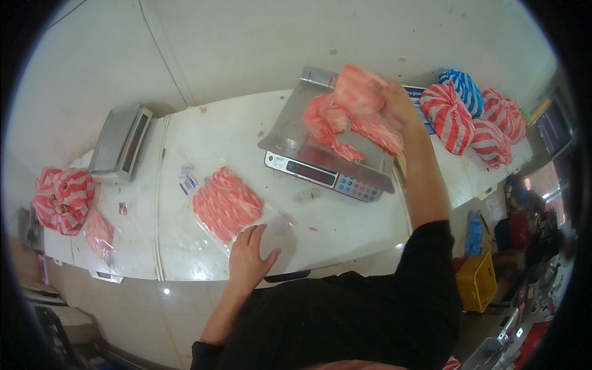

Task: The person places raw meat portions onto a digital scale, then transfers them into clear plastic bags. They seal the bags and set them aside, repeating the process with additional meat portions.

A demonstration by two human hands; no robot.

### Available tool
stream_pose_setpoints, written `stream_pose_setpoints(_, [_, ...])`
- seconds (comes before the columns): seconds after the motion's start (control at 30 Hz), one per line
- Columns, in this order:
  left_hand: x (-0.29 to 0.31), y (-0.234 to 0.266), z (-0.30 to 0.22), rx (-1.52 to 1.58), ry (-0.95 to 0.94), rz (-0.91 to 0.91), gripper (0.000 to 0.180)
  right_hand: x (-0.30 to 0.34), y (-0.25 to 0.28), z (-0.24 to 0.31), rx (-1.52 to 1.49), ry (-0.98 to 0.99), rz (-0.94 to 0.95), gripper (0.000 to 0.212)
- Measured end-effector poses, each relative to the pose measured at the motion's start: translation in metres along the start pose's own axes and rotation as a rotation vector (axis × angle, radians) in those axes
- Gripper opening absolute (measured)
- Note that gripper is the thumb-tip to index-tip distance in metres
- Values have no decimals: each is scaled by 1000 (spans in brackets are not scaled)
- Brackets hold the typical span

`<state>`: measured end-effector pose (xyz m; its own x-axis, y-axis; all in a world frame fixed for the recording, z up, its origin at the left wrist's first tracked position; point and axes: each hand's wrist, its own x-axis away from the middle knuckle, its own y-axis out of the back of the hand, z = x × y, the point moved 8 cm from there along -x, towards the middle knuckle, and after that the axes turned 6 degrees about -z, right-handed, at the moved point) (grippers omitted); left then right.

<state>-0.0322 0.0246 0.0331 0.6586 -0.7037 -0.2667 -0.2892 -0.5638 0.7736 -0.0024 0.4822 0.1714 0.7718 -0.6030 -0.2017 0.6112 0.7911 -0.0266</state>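
My left hand [248,260] lies palm down at the near edge of the table, fingers stretched out over the lower edge of a clear plastic bag. Inside the bag, thin pink slices of raw meat [227,205] are spread in a flat layer. My right hand [398,105], a little blurred, reaches over the scale and grips a piece of raw meat [359,90], holding it above the pan. More meat pieces [327,120] lie loosely in the metal scale pan [287,126]. The digital scale's display and button panel [324,177] faces me.
A second scale [117,145] stands at the back left. Near it are a red-and-white striped bag [61,200] and a flat bag of meat [98,233]. Several striped bags, including a blue one [462,91], sit at the right end. A yellow crate [478,283] stands below right.
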Motion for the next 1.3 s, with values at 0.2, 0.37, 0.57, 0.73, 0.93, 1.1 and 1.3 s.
stream_pose_setpoints(0.2, [16,-24,31,-219,97,78,46,29,-7,-18,-727,-95,-128,50])
stream_pose_setpoints(0.37, [21,-26,50,-44,250,88,26,177,-101,-33,-827,-164,143,64])
stream_pose_setpoints(0.57, [14,-6,59,207,244,-45,16,309,-190,-103,-859,-637,99,74])
stream_pose_setpoints(0.73, [6,25,40,88,-1,-204,16,332,-221,-138,-904,-806,0,71])
stream_pose_setpoints(0.93, [10,28,36,106,-296,-250,23,332,-267,-158,-811,-784,-33,68])
stream_pose_setpoints(1.1, [1,37,37,146,-370,-267,25,360,-276,-182,-650,-834,-168,50])
stream_pose_setpoints(1.3, [2,38,34,221,-454,-167,26,347,-275,-158,-544,-815,-221,42])
